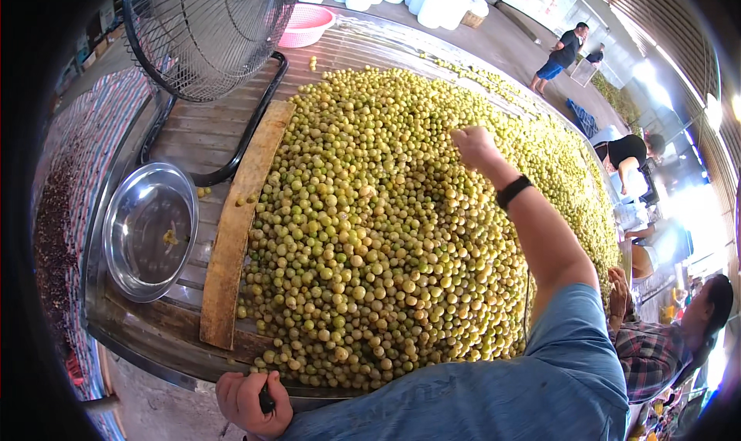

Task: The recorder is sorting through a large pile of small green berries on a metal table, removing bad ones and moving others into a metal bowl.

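Note:
A big heap of small round yellow-green fruits (401,225) covers a slatted sorting table (193,132). My right hand (472,146) reaches far out over the heap, fingers pinched together just above the fruits; whether a fruit is in them is hidden. A black band sits on that wrist. My left hand (251,401) is at the table's near edge, closed around a small dark object. A wooden plank (241,217) borders the heap on its left side.
A round steel bowl (148,228) with a bit of yellow scrap lies left of the plank. A wire-caged fan (204,32) stands at the back left, a pink basket (305,25) behind it. Other people sit along the table's right side; two stand farther off.

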Tool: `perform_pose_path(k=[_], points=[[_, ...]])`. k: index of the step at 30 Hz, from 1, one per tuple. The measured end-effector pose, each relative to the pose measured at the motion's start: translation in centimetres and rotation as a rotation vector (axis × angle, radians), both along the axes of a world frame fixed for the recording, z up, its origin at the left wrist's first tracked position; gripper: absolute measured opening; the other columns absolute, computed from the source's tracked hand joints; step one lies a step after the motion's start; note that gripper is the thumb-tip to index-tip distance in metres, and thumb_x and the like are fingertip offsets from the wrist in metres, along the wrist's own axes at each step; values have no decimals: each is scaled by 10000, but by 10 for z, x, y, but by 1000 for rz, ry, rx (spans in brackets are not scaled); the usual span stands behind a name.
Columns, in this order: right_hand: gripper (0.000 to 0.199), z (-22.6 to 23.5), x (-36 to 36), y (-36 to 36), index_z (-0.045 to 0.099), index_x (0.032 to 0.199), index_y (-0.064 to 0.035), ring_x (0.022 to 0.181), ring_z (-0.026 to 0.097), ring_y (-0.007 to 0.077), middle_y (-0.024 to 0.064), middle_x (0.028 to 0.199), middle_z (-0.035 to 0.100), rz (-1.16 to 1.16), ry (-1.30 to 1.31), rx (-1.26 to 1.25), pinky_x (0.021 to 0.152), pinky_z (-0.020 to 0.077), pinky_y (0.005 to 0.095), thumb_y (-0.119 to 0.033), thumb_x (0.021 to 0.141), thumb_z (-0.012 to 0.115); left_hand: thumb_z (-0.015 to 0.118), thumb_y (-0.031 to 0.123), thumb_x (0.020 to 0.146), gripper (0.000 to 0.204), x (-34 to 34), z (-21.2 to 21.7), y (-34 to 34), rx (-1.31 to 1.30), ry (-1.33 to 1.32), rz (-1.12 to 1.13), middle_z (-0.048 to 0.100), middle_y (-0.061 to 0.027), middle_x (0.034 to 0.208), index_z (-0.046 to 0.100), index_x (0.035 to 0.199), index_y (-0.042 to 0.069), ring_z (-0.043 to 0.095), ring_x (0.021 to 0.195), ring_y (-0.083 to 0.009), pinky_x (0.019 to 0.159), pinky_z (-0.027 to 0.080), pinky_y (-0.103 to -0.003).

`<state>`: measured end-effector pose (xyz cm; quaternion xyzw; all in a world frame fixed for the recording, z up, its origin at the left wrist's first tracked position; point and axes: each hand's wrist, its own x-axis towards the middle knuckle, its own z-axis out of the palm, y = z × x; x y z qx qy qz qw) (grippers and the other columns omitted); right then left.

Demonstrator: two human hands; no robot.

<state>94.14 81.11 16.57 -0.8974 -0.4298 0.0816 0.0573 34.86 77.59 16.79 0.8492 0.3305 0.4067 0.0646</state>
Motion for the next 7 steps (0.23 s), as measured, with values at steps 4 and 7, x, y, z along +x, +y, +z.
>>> perform_pose_path(k=[4,7], points=[[179,25,-13,-55,737,861,-48,576,594,88,34,682,663,218,272,10,567,544,266,-148,967,632,708,69,858,130,-1,1,-3,-24,4,24,554,-103,720,584,894,54,536,650,-311,618,419,-422],[146,45,-56,-80,788,1033,-108,775,719,128,92,904,770,114,262,9,762,600,283,-155,909,727,713,89,873,133,-3,0,-4,-34,13,23,562,-99,726,588,910,63,545,672,-307,622,418,-423]])
